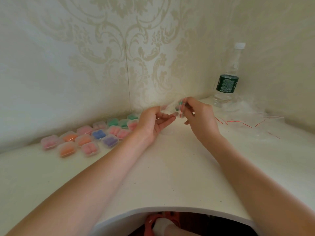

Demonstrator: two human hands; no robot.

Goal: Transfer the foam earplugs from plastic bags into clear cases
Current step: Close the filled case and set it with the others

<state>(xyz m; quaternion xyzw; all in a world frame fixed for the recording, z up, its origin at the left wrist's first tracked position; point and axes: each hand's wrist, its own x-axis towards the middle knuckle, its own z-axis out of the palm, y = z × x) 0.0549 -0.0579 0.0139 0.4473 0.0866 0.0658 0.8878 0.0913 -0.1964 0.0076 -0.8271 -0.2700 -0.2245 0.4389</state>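
Above bare table (pixel 170 167) between filled cases (pixel 88 138) and empty bags (pixel 255 123), both forearms reach forward; left hand (pixel 153 125) and right hand (pixel 199 116) pinch a bag (pixel 172 106) holding green earplugs (pixel 179 105).

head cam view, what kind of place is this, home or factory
Likely a home, not a factory: patterned wallpaper behind a white table set in a corner, with a water bottle and small earplug cases laid out by hand.

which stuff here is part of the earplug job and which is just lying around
Job: small bag with green earplugs, pinched by left hand and right hand; filled cases; empty bags.

Lying about: water bottle.
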